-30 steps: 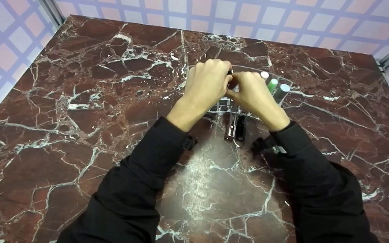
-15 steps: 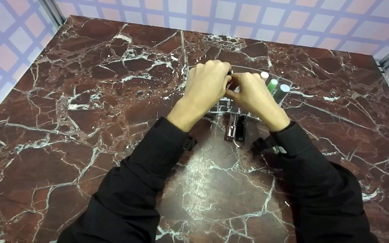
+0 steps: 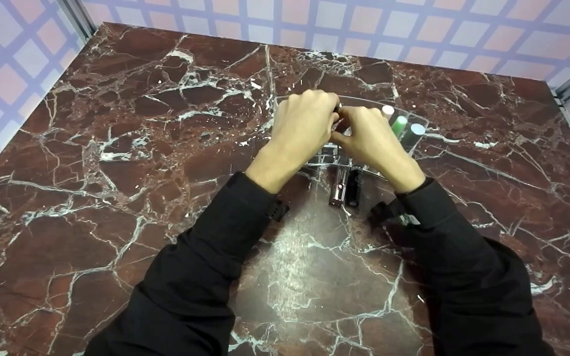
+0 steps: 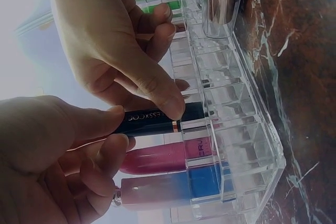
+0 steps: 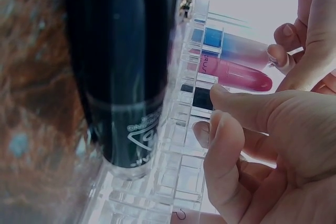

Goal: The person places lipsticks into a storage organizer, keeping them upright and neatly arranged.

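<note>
Black tube with gold band [image 4: 149,124], quantity one, lower end inside a compartment of one clear organiser [image 4: 254,137]; left hand [image 3: 301,118] pinches its upper end, right hand [image 3: 370,132] pinches it near the band. Beside it: one magenta tube [image 4: 157,159], one blue-and-pink tube [image 4: 165,188]. Also held: right-end tubes [image 3: 399,124], three; front-edge tubes [image 3: 354,189], two.
</note>
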A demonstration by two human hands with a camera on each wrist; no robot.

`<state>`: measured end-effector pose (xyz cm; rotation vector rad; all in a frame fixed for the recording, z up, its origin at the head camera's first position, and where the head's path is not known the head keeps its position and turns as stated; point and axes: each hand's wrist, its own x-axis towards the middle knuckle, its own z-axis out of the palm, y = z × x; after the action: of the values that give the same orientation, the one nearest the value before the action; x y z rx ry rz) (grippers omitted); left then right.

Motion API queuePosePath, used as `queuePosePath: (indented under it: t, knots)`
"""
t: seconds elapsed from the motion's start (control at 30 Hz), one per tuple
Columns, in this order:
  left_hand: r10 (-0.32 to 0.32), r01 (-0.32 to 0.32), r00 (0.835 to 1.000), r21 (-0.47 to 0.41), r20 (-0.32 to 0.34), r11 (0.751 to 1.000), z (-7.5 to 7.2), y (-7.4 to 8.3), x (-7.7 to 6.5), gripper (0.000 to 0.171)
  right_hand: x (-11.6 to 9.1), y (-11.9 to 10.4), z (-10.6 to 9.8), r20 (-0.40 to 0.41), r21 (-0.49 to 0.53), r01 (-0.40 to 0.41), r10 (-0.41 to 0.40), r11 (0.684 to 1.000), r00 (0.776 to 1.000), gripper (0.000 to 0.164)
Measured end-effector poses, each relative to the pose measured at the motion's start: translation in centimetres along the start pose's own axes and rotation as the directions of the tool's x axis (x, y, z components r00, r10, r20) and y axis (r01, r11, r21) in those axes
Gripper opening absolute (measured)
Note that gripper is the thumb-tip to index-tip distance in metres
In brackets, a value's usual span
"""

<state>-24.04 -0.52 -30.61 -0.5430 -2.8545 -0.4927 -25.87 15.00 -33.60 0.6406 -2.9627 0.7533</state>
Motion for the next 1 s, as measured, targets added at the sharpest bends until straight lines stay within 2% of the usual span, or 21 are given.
queuePosePath:
  t: [0.53,1.0]
  knots:
    - [-0.026,0.026,1.0,-0.008,0.011,1.0,-0.29,-0.07,-0.07,0.025,0.04,0.04,-0.04,0.013,-0.01,0.003,-0.003,1.0,1.0,0.026]
    - [-0.024,0.024,1.0,-0.008,-0.009,1.0,-0.15,-0.22,-0.08,0.027,-0.04,0.01,-0.03,0.014,-0.019,0.019,-0.018,1.0,1.0,0.03]
